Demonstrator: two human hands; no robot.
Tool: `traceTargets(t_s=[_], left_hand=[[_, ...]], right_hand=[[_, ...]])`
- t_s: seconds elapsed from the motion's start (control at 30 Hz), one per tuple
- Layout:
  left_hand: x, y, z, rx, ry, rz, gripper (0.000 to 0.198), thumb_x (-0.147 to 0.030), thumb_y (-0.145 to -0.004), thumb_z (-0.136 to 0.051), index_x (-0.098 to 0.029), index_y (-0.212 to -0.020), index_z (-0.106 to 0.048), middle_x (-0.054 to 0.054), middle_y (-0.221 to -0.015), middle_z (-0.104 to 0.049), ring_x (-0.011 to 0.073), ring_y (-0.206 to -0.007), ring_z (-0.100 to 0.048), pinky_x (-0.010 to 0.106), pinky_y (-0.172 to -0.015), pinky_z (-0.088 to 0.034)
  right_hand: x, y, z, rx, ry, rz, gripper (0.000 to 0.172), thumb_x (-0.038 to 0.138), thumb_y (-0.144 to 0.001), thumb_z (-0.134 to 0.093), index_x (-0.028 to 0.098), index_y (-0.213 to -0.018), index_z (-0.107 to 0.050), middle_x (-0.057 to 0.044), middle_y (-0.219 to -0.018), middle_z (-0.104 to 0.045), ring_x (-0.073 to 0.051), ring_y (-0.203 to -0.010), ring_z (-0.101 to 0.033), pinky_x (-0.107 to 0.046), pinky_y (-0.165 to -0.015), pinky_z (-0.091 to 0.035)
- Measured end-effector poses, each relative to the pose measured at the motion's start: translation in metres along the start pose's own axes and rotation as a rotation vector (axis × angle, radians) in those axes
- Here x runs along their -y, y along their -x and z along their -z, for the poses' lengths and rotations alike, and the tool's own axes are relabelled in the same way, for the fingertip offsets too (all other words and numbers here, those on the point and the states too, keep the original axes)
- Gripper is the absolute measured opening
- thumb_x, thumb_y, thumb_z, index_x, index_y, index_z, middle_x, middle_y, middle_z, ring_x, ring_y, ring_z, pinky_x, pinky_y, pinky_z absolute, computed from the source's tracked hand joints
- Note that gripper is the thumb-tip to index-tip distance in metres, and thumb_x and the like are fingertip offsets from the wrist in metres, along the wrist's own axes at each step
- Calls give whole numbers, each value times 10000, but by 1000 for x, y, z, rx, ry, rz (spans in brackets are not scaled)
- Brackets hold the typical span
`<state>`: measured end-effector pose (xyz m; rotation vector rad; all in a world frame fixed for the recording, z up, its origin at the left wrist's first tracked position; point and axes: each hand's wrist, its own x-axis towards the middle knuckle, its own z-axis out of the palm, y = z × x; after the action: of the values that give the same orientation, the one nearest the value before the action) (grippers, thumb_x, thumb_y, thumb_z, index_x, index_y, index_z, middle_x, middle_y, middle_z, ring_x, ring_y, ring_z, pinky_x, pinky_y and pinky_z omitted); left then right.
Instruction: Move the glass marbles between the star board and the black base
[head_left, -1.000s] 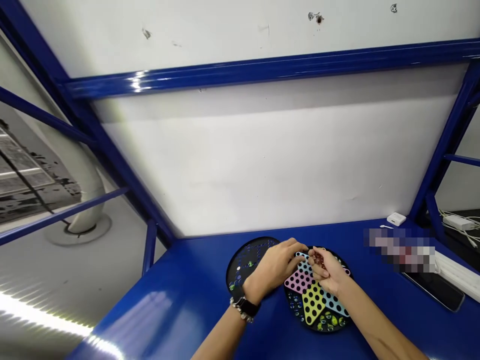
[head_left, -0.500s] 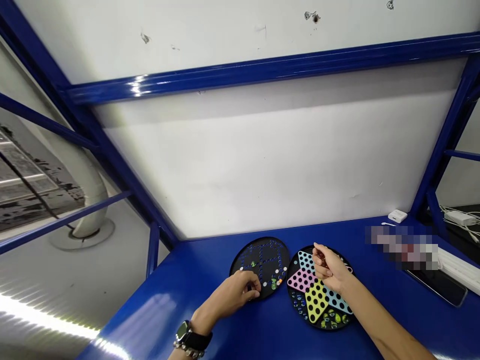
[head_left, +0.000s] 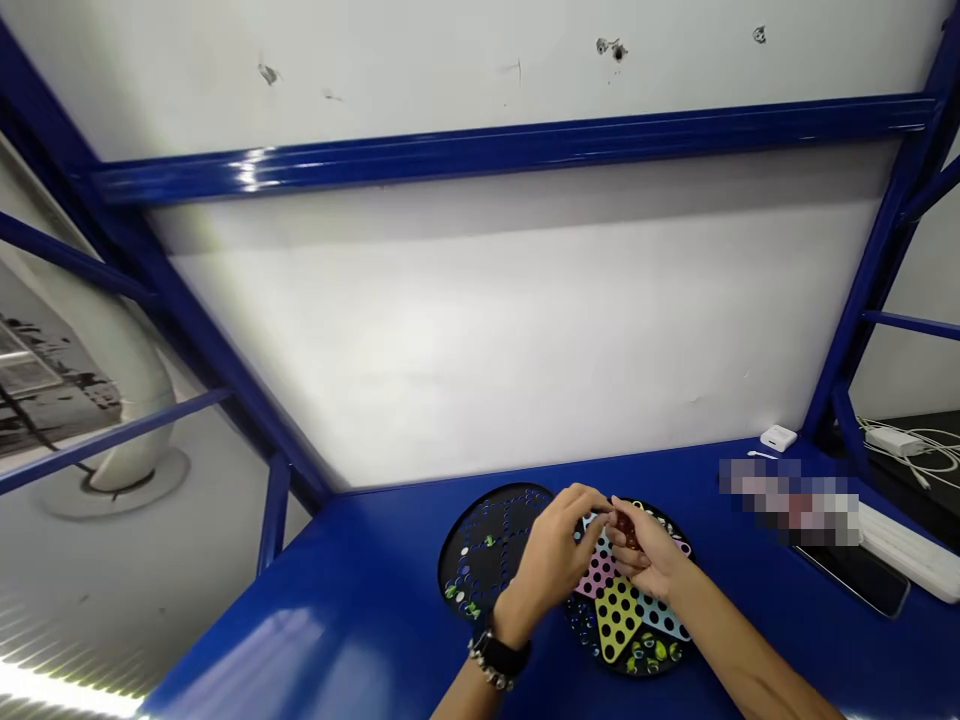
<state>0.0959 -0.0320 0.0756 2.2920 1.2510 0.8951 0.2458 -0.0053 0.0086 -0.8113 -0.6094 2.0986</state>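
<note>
My right hand (head_left: pixel 649 552) is curled around a small bunch of reddish glass marbles (head_left: pixel 626 530), above the far side of a round board with pastel star points (head_left: pixel 619 620). My left hand (head_left: pixel 559 555) reaches across with its fingertips against my right hand, over that same board. It is unclear whether those fingers hold a marble. Yellow-green marbles (head_left: pixel 651 656) lie in the board's near rim. To the left lies a round black holed board (head_left: pixel 480 555), with a few marbles (head_left: pixel 459 596) at its near edge.
Both boards lie on a glossy blue table (head_left: pixel 300 640), backed by a white panel in a blue metal frame. At right are a small white box (head_left: pixel 778 438), a pixelated patch (head_left: pixel 787 500), a dark phone (head_left: pixel 851 580) and a long white strip (head_left: pixel 900 550).
My left hand has moved from the near edge of the black board to the right, up against my right hand. My right hand still holds the marbles.
</note>
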Motion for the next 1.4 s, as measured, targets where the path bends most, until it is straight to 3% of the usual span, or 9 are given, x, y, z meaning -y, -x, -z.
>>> traceTargets(t_s=[0.17, 0.27, 0.33, 0.47, 0.67, 0.97, 1.4], left_hand=[[42, 9, 12, -274, 5, 119, 273, -382, -980, -415, -233, -955, -643, 51, -948, -674, 188, -835, -614, 312, -755, -498], [70, 22, 15, -339, -10, 167, 265, -395, -969, -436, -225, -936, -636, 34, -876, -666, 180, -773, -605, 297, -697, -477], [82, 29, 14, -361, -12, 188, 265, -402, -964, -447, -223, -928, -639, 27, -856, -667, 179, -764, -608, 293, -686, -471], [85, 35, 16, -396, 0, 209, 289, -427, -958, -451, -218, -912, -646, 28, -838, -668, 182, -744, -608, 294, -673, -471], [75, 36, 21, -412, 21, 184, 329, -440, -965, -424, -217, -874, -648, 42, -875, -679, 190, -778, -610, 294, -690, -474], [76, 37, 24, -448, 68, 196, 356, -457, -971, -412, -217, -860, -650, 36, -871, -667, 181, -777, -605, 289, -711, -484], [71, 36, 26, -468, 97, 185, 384, -471, -965, -403, -209, -817, -641, 37, -827, -650, 177, -735, -593, 289, -681, -474]], right_hand=[[28, -12, 13, -185, 346, 344, 489, 612, -835, -622, 220, -632, -414, 92, -493, -387, -29, -347, -203, -214, -382, -144], [37, -32, 13, -298, 935, 617, 557, 611, -919, -494, 226, -556, -320, 66, -487, -304, -66, -414, -242, -236, -440, -190], [35, -47, 11, -277, 1245, 705, 574, 562, -936, -504, 221, -525, -295, 47, -477, -308, -88, -438, -260, -256, -474, -197], [20, -67, 8, -211, 1408, 724, 555, 463, -862, -672, 217, -491, -341, 30, -487, -340, -101, -450, -278, -280, -511, -204], [15, -71, 27, -182, 1545, 742, 441, 462, -906, -626, 220, -591, -435, -10, -640, -469, -122, -516, -402, -287, -545, -253], [16, -69, 31, -173, 1703, 833, 363, 318, -954, -559, 212, -649, -395, 22, -694, -409, -84, -460, -173, -297, -522, -157], [21, -57, 20, -183, 1891, 762, 282, 275, -979, -457, 213, -704, -443, 1, -774, -472, -83, -461, -258, -290, -499, -200]])
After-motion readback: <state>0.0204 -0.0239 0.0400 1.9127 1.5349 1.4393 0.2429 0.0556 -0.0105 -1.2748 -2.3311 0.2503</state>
